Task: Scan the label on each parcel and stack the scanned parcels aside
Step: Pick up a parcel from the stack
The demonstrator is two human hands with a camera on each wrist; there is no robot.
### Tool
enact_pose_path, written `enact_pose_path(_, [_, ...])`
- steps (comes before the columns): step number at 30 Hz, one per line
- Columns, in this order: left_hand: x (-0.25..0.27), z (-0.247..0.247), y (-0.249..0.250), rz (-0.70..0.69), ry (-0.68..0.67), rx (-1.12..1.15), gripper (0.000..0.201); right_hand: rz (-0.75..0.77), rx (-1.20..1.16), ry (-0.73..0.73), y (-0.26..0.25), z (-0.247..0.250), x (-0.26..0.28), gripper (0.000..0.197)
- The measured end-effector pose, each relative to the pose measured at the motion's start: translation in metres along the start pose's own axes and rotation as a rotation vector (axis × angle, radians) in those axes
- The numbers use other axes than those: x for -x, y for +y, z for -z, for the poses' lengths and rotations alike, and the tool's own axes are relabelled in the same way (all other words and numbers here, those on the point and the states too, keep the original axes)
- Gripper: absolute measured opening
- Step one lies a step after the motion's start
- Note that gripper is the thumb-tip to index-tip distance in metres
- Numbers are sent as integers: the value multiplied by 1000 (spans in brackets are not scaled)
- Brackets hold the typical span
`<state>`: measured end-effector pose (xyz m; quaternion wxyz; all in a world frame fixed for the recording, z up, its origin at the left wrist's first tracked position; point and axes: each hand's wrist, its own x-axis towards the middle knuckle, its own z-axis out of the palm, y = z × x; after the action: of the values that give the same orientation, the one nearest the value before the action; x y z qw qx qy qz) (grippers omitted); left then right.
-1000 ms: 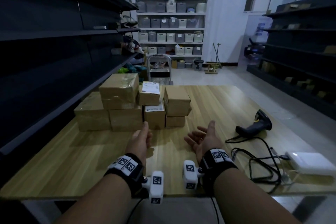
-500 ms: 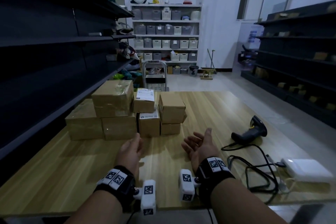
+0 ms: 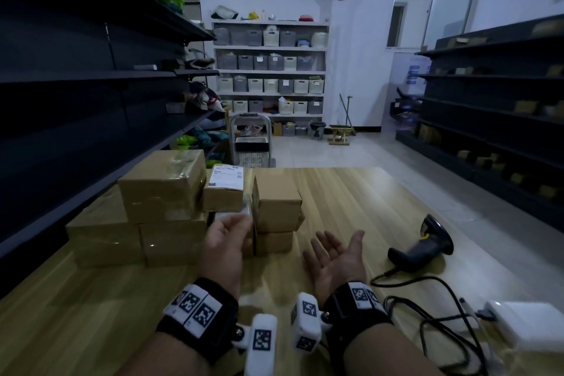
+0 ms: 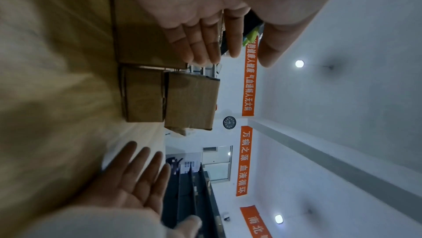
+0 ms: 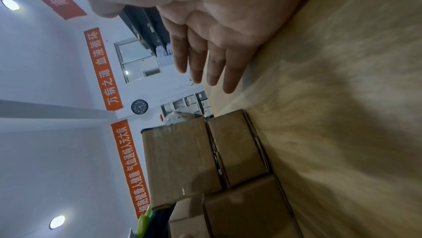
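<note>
Several brown cardboard parcels (image 3: 164, 186) are stacked two high at the left of the wooden table (image 3: 351, 201). One small upper parcel (image 3: 225, 189) shows a white label on top. A plain parcel (image 3: 277, 207) sits to its right on a lower one (image 3: 274, 243). My left hand (image 3: 232, 232) reaches up to the front of the stack with fingers straight and thumb apart (image 4: 205, 40), holding nothing. Whether it touches a box I cannot tell. My right hand (image 3: 335, 253) hovers palm up and empty, fingers spread (image 5: 205, 58). The black handheld scanner (image 3: 424, 241) lies on the table to its right.
The scanner's black cable (image 3: 433, 308) loops towards a white box (image 3: 525, 327) at the table's right front. Dark shelving (image 3: 76, 101) runs close along the table's left side, more shelves (image 3: 494, 107) stand at the right, and a trolley (image 3: 251, 143) stands behind the table.
My left hand has moved forward and up from the table to the front of the parcel stack. The right hand stays palm up in nearly the same place.
</note>
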<state>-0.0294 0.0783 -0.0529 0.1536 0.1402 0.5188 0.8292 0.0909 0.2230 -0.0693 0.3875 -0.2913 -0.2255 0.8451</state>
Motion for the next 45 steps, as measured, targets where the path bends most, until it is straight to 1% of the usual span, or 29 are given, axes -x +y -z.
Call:
enact_pose_path(3, [-13,-8,4,-13,-4,72,6,2,24,-19,-2,-6,-17,85])
enact_pose_path(4, [-17,-10,5,-35,-3,75,10,5,29,-22,-3,-8,-22,86])
enact_pose_path(6, [-25,-10,4,-72,-3,83,27,8,37,-29,-2,-13,-33,88])
enact_pose_path(7, [-28,-10,3,-82,-13,101,31,11,43,-39,-1,-14,-37,89])
enact_pose_path(9, [-32,-7,-1,-94,-56,145,25,13,64,-60,0,-17,-43,91])
enact_pose_path(10, [-32,-6,-2,-101,-92,156,27,12,77,-73,0,-18,-45,91])
enact_pose_path(13, [-31,-1,-9,-113,-217,125,59,-3,89,-107,3,-19,-43,94])
enact_pose_path(15, [-30,0,-13,-102,-282,81,77,1,88,-123,4,-22,-41,94])
enact_pose_path(16, [-29,0,-14,-105,-304,54,82,11,83,-129,5,-23,-41,93])
enact_pose_path(17, [-28,0,-16,-115,-321,26,81,21,83,-127,5,-23,-40,93])
enact_pose_path(19, [-26,0,-17,-136,-346,9,68,39,87,-118,4,-23,-39,90])
enact_pose_path(20, [-26,1,-16,-141,-361,16,67,52,87,-120,3,-23,-40,89])
enact_pose_path(22, [-25,2,-16,-159,-392,1,81,83,95,-122,1,-23,-39,85])
enact_pose_path(24, [-24,5,-15,-185,-392,-16,82,109,105,-131,0,-22,-40,82])
enact_pose_path(26, [-21,6,-14,-220,-393,-49,76,123,80,-146,0,-21,-41,79])
enact_pose_path(29, [-17,3,-18,-237,-401,-77,54,125,64,-170,-1,-17,-41,80])
enact_pose_path(31, [-15,2,-19,-195,-405,-49,45,140,96,-186,0,-14,-43,85])
enact_pose_path(33, [-16,0,-20,-121,-404,7,38,175,154,-195,0,-11,-46,93])
enact_pose_path(34, [-16,0,-20,-84,-393,42,36,196,195,-214,0,-10,-48,94])
enact_pose_path(35, [-15,-1,-20,-54,-381,74,36,225,233,-226,1,-8,-49,87])
enact_pose_path(37, [-15,-2,-19,-5,-360,130,40,314,278,-189,3,-6,-45,62])
enact_pose_path(38, [-15,-3,-19,15,-355,151,41,352,282,-177,3,-7,-41,59])
enact_pose_path(40, [-16,-4,-19,45,-340,183,42,392,281,-188,2,-9,-33,61])
enact_pose_path(41, [-16,-4,-20,56,-330,185,39,411,285,-185,0,-11,-30,60])
enact_pose_path(43, [-16,-6,-20,74,-307,162,34,442,288,-148,0,-13,-29,64])
enact_pose_path(45, [-14,-10,-19,94,-296,123,47,464,282,-118,0,-13,-28,70])
